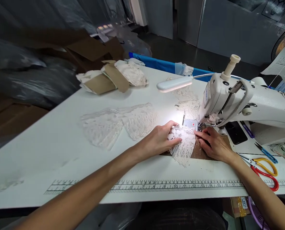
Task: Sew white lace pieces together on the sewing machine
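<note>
A white lace piece (183, 145) lies under bright light at the needle area of a white sewing machine (211, 95). At its left side my left hand (160, 137) is closed on the fabric, thumb below and fingers above. My right hand (213, 142) has its fingertips closed on the lace's right edge, close beside the presser foot (200, 126). Behind the metal needle plate (189, 124), more lace (189, 108) trails over the table. Further left, another flat lace piece (104, 124) rests on the white tabletop (61, 150).
Scissors with red and yellow handles (267, 167), blue thread snips (266, 153) and a black phone (235, 132) lie right of my right hand. A lamp (174, 84) hangs over the table. Bundled lace with cardboard (113, 76) sits at the back; a printed ruler (161, 186) runs along the front.
</note>
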Tool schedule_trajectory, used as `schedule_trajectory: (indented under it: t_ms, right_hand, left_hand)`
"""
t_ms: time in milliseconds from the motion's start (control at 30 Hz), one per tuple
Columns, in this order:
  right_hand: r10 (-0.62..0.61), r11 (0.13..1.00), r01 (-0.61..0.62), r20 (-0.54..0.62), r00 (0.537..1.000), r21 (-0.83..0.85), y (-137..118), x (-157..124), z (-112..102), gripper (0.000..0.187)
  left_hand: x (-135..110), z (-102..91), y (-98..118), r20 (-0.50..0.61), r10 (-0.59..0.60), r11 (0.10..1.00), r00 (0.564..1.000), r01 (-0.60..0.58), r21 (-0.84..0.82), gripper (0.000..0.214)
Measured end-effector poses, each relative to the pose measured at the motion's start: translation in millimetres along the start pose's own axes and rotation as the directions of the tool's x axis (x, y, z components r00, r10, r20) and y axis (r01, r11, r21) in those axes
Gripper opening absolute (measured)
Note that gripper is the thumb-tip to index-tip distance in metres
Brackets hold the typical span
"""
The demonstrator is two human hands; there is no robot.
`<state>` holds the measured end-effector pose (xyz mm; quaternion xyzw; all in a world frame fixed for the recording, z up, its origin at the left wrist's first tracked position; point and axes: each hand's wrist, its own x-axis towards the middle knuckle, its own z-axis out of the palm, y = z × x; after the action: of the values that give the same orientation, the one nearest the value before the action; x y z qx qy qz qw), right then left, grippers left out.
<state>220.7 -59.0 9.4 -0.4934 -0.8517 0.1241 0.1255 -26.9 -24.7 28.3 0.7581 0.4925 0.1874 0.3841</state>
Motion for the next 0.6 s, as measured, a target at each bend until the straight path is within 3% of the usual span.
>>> schedule_trajectory:
  t_ms: [133, 367, 600]
  right_hand:
    - [-0.031, 0.999, 0.03, -0.042, 0.999, -0.013, 0, -6, 5, 0.039]
    - [-0.014, 0.989, 0.016, 0.014, 1.0, -0.146, -8, 2, 6, 0.038]
    - [-0.064, 0.998, 0.061, -0.111, 0.992, -0.028, 1, -6, 10, 0.041]
  left_hand:
    - [3, -1.1, -3, -0.01, -0.06, 0.998, 0.998, 0.06, 0.0, 0.041]
    - [4, 1.6, 1, 0.015, -0.122, 0.988, 0.992, 0.123, -0.091, 0.033]
    - [2, 4.3, 0, -0.035, -0.149, 0.989, 0.988, 0.148, -0.016, 0.05]
